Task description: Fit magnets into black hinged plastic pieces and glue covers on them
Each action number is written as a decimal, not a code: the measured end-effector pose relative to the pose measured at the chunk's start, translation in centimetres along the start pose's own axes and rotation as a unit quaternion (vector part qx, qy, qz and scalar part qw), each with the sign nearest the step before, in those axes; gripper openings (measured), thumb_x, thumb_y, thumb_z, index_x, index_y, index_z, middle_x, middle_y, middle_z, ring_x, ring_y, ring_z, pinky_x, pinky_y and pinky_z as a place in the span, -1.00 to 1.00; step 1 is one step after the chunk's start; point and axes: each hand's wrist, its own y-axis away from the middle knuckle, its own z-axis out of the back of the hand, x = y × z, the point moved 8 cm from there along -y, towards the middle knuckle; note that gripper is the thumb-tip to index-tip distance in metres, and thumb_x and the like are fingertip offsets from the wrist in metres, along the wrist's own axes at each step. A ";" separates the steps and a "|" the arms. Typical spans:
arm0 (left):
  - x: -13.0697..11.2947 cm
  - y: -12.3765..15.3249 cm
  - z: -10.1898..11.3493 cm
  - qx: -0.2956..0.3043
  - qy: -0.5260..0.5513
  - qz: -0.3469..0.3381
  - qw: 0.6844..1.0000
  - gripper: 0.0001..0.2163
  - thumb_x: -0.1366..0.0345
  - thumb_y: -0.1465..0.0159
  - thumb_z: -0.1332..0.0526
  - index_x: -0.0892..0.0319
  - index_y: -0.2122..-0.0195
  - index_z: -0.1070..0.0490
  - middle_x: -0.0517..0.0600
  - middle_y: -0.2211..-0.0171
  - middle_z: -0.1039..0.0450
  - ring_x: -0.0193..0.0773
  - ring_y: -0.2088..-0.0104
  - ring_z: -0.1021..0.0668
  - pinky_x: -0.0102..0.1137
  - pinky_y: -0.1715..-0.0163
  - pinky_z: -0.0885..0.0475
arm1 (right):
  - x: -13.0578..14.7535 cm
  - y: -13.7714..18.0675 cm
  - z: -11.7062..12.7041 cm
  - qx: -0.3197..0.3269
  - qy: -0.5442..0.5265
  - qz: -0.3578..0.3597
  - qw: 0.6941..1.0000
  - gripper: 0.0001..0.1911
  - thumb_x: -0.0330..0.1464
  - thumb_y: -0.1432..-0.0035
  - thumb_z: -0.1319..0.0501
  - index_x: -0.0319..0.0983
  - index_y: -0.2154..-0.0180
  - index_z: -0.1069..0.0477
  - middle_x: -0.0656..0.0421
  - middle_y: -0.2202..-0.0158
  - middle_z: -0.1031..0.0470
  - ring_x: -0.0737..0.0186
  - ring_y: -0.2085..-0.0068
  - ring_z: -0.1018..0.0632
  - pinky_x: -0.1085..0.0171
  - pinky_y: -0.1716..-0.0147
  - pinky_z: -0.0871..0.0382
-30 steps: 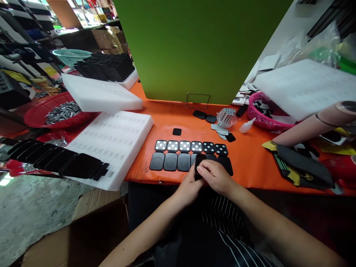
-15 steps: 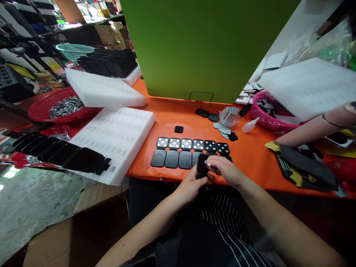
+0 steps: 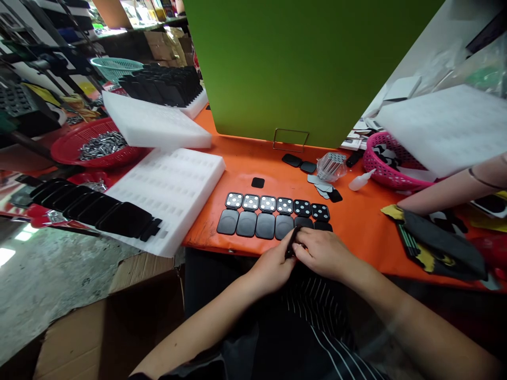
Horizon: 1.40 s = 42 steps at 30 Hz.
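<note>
Near the table's front edge, my left hand [image 3: 274, 265] is closed around a small black case [image 3: 292, 241], now turned nearly edge-on. My right hand [image 3: 322, 250] is bent over the same case, its fingers pressed against the near side; the fingertips are partly hidden. Just beyond my hands lies a row of opened black hinged cases [image 3: 265, 225]. Their upper halves [image 3: 268, 203] carry round pale dots, and the lower halves are plain and smooth. My right hand covers part of the row's right end. A single black square piece [image 3: 257, 182] lies behind the row.
White foam trays [image 3: 174, 195] stand at left, with black pieces [image 3: 119, 217] on one. Behind is a red basket [image 3: 59, 150] of metal parts. A green board [image 3: 301, 68] rises at the back. Rightward are a small dropper bottle [image 3: 361, 180] and a pink basket [image 3: 370, 169].
The black case has tilted from facing up to nearly edge-on. My right hand has moved from pinching a small pale piece over it to wrapping against it. The view has shifted slightly.
</note>
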 end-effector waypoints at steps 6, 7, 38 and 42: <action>-0.4 -0.1 -0.1 0.015 0.056 -0.012 0.998 -0.44 0.46 -0.15 -0.08 0.10 -0.19 -0.01 0.05 -0.13 -0.20 -0.15 -0.08 -0.31 -0.20 -0.08 -0.17 | 1.0 0.4 -0.1 -0.009 0.117 0.054 0.992 -0.81 -0.32 -0.11 -0.04 -0.24 0.42 -0.36 0.13 0.38 -0.39 0.21 0.36 -0.41 0.28 0.45 -0.13; -0.6 -0.1 -0.2 0.019 0.068 -0.012 0.997 -0.44 0.46 -0.14 -0.09 0.11 -0.19 -0.02 0.05 -0.14 -0.18 -0.15 -0.10 -0.29 -0.20 -0.09 -0.16 | 1.0 0.4 -0.2 -0.006 0.118 0.055 0.991 -0.81 -0.31 -0.12 -0.04 -0.24 0.42 -0.36 0.13 0.37 -0.40 0.22 0.37 -0.41 0.28 0.46 -0.13; -0.9 0.2 -0.6 -0.040 -0.003 -0.021 0.999 -0.40 0.48 -0.15 -0.03 0.07 -0.22 0.10 0.03 -0.15 -0.15 -0.15 -0.11 -0.26 -0.19 -0.12 -0.12 | -1.2 1.6 0.0 -0.070 -0.057 -0.096 0.991 -0.79 -0.38 -0.25 0.11 -0.24 0.34 -0.25 0.12 0.38 -0.36 0.21 0.35 -0.41 0.26 0.37 -0.21; -1.3 0.4 -0.6 -0.034 -0.045 -0.027 0.998 -0.42 0.47 -0.19 0.00 0.10 -0.23 0.12 0.07 -0.16 -0.13 -0.13 -0.12 -0.26 -0.18 -0.10 -0.16 | -0.5 1.6 0.0 -0.042 -0.093 -0.060 0.993 -0.82 -0.29 -0.23 0.05 -0.23 0.31 -0.25 0.13 0.35 -0.37 0.20 0.32 -0.41 0.28 0.36 -0.21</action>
